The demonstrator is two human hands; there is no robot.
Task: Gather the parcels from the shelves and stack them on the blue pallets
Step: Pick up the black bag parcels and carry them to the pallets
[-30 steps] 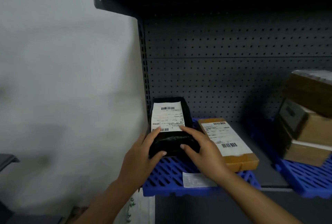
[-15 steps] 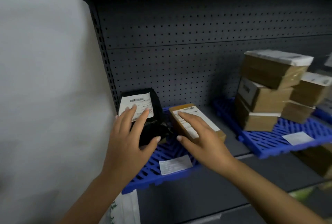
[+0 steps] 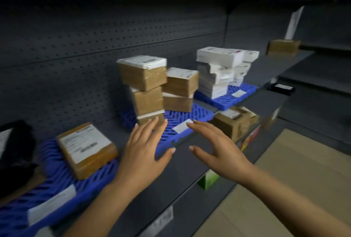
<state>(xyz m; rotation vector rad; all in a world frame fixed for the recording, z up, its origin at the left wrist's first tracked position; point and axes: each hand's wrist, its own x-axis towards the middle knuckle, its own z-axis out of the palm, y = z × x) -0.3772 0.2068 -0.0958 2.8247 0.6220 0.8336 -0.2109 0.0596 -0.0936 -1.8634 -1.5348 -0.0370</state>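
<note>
My left hand [image 3: 146,149] and my right hand [image 3: 216,147] hover empty with fingers spread in front of the shelf, between two blue pallets. On the left pallet [image 3: 57,185] lie a flat brown parcel [image 3: 86,149] with a white label and a black parcel [image 3: 17,153] at the frame's left edge. The middle pallet [image 3: 182,120] carries a stack of brown boxes [image 3: 146,88], just beyond my left fingertips. A third pallet [image 3: 228,99] further right holds stacked white boxes [image 3: 220,71].
A dark pegboard shelf unit fills the view, with an upper shelf overhead. A brown box [image 3: 231,122] sits on a lower shelf under my right hand. Another brown parcel [image 3: 283,46] rests on a far right shelf. Tan floor lies at the lower right.
Both hands have let go of the black parcel and the flat brown parcel and moved right. My view has swung right, bringing the brown and white stacks into sight.
</note>
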